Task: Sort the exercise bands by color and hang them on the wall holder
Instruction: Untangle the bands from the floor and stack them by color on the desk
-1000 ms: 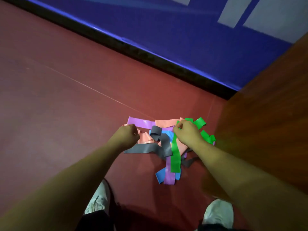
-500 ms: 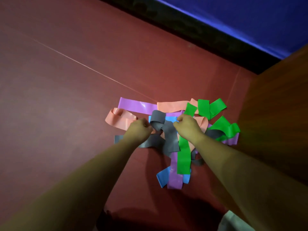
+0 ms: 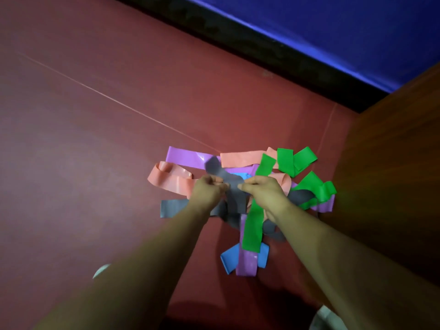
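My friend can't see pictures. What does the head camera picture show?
The left hand and right hand pinch a grey exercise band atop a tangled pile of green, pink, purple and blue bands on a red floor.

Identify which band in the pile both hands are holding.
The twisted grey band at the pile's middle, pinched between the left hand and right hand; no other colour is gripped.

The blue band (image 3: 229,259) runs under the pile, with only its near end and a scrap by the knuckles showing. The grey band (image 3: 234,194) slips behind the left hand (image 3: 208,190) and the right hand (image 3: 264,190), which also covers part of a green band (image 3: 253,225). A white shoe (image 3: 327,317) is cut off at the near edge.
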Tool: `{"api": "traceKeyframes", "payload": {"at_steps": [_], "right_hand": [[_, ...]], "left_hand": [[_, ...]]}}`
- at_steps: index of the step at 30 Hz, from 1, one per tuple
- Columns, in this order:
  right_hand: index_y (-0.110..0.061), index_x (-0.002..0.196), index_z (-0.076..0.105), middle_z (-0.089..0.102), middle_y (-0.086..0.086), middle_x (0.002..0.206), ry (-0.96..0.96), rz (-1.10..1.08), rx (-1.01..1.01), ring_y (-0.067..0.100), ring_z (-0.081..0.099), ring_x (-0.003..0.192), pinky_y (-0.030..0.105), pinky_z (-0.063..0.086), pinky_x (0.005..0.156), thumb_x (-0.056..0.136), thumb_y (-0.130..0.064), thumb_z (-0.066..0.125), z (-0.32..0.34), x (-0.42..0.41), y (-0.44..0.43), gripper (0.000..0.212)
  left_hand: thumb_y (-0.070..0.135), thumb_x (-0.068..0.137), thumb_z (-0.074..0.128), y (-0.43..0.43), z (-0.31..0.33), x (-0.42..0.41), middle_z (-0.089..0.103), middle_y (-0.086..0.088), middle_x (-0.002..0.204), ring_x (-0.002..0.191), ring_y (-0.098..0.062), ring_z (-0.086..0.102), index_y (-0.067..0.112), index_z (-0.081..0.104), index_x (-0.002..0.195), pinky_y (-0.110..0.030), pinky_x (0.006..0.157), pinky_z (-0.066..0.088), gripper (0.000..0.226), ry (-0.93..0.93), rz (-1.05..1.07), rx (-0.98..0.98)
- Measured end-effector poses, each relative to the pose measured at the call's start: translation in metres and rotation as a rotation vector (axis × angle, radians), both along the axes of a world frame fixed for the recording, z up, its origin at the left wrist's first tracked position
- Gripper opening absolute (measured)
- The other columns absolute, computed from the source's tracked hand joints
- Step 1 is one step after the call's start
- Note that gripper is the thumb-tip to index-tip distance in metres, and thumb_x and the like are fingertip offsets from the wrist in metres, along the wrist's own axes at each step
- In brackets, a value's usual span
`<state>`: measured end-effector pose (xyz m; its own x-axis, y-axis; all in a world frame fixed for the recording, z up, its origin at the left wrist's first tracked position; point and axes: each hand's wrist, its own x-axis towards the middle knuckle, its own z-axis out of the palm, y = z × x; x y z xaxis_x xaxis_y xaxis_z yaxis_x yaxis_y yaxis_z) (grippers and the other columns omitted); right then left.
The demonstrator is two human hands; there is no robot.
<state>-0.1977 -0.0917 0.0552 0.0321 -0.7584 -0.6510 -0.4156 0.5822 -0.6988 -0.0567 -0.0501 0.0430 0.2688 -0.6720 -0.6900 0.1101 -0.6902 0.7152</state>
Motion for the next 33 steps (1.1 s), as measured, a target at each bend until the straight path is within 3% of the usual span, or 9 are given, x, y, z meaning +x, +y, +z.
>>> {"api": "traceKeyframes", "payload": {"at_steps": [3, 7, 11, 16, 20, 22, 24, 26, 33], "right_hand": [[-0.003, 0.084, 0.066, 0.055, -0.001, 0.058, -0.074, -0.024, -0.021, 0.0, 0.05, 0.046, 0.008, 0.035, 0.042, 0.084, 0.001, 0.068, 0.048, 0.005, 0.0, 0.006], [-0.015, 0.066, 0.065, 0.057, -0.012, 0.048, -0.092, 0.039, -0.131, 0.003, 0.051, 0.049, 0.015, 0.04, 0.052, 0.082, -0.002, 0.071, 0.124, 0.011, 0.005, 0.021], [-0.016, 0.069, 0.065, 0.058, -0.006, 0.061, -0.113, 0.116, -0.24, 0.003, 0.049, 0.057, 0.016, 0.04, 0.056, 0.082, -0.004, 0.072, 0.218, 0.013, 0.019, 0.019], [-0.017, 0.07, 0.065, 0.056, -0.007, 0.057, -0.089, 0.216, -0.416, -0.007, 0.046, 0.042, 0.008, 0.036, 0.046, 0.081, 0.0, 0.071, 0.339, 0.01, 0.05, 0.021], [-0.011, 0.082, 0.071, 0.064, -0.001, 0.067, -0.085, 0.347, -0.539, 0.001, 0.053, 0.058, 0.013, 0.042, 0.059, 0.081, 0.0, 0.07, 0.433, 0.003, 0.085, 0.011], [-0.011, 0.082, 0.074, 0.066, -0.001, 0.068, -0.089, 0.395, -0.573, 0.001, 0.054, 0.059, 0.014, 0.043, 0.059, 0.08, -0.003, 0.072, 0.474, -0.003, 0.107, 0.009], [-0.009, 0.085, 0.075, 0.065, -0.007, 0.06, -0.123, 0.424, -0.583, -0.003, 0.052, 0.051, 0.013, 0.04, 0.053, 0.081, -0.006, 0.072, 0.514, -0.009, 0.13, 0.006], [-0.007, 0.088, 0.074, 0.062, -0.006, 0.058, -0.168, 0.447, -0.571, -0.002, 0.05, 0.048, 0.012, 0.037, 0.048, 0.081, -0.007, 0.071, 0.549, -0.015, 0.152, 0.007], [-0.008, 0.085, 0.075, 0.062, 0.003, 0.076, -0.317, 0.385, -0.527, 0.011, 0.046, 0.067, 0.025, 0.036, 0.062, 0.082, -0.012, 0.071, 0.619, -0.047, 0.204, 0.007]], "left_hand": [[-0.004, 0.082, 0.064, 0.0, 0.052, 0.008, 0.057, -0.008, 0.075, 0.071, -0.022, 0.055, 0.005, 0.057, 0.088, -0.023, 0.056, 0.046, 0.014, -0.011, -0.007, -0.069], [-0.001, 0.084, 0.061, 0.007, 0.131, 0.019, 0.061, -0.006, 0.072, 0.066, -0.016, 0.055, 0.003, 0.062, 0.092, -0.015, 0.053, 0.044, 0.008, -0.064, -0.059, -0.183], [0.001, 0.088, 0.059, 0.031, 0.222, 0.03, 0.06, -0.002, 0.065, 0.057, -0.007, 0.055, 0.004, 0.064, 0.087, -0.015, 0.053, 0.043, 0.007, -0.055, -0.101, -0.309], [0.007, 0.09, 0.061, 0.074, 0.331, 0.038, 0.064, 0.001, 0.069, 0.058, -0.005, 0.055, 0.012, 0.065, 0.086, -0.018, 0.06, 0.043, 0.008, -0.063, -0.202, -0.473], [0.008, 0.089, 0.066, 0.114, 0.405, 0.036, 0.058, 0.0, 0.074, 0.064, -0.005, 0.052, 0.011, 0.063, 0.092, -0.011, 0.058, 0.04, 0.005, -0.135, -0.264, -0.637], [0.009, 0.088, 0.067, 0.136, 0.439, 0.033, 0.064, 0.001, 0.092, 0.078, 0.002, 0.06, 0.009, 0.061, 0.107, -0.009, 0.071, 0.043, 0.02, -0.123, -0.265, -0.727], [0.014, 0.09, 0.065, 0.158, 0.471, 0.03, 0.063, 0.005, 0.118, 0.108, 0.003, 0.059, 0.015, 0.056, 0.127, -0.01, 0.085, 0.045, 0.038, -0.09, -0.335, -0.793], [0.02, 0.089, 0.063, 0.179, 0.5, 0.024, 0.061, 0.006, 0.126, 0.114, -0.001, 0.057, 0.02, 0.05, 0.135, -0.009, 0.088, 0.044, 0.048, -0.043, -0.42, -0.828], [0.041, 0.084, 0.062, 0.23, 0.566, -0.006, 0.071, 0.002, 0.11, 0.101, -0.008, 0.064, 0.025, 0.068, 0.111, -0.022, 0.089, 0.049, 0.031, -0.048, -0.51, -0.902]]}}
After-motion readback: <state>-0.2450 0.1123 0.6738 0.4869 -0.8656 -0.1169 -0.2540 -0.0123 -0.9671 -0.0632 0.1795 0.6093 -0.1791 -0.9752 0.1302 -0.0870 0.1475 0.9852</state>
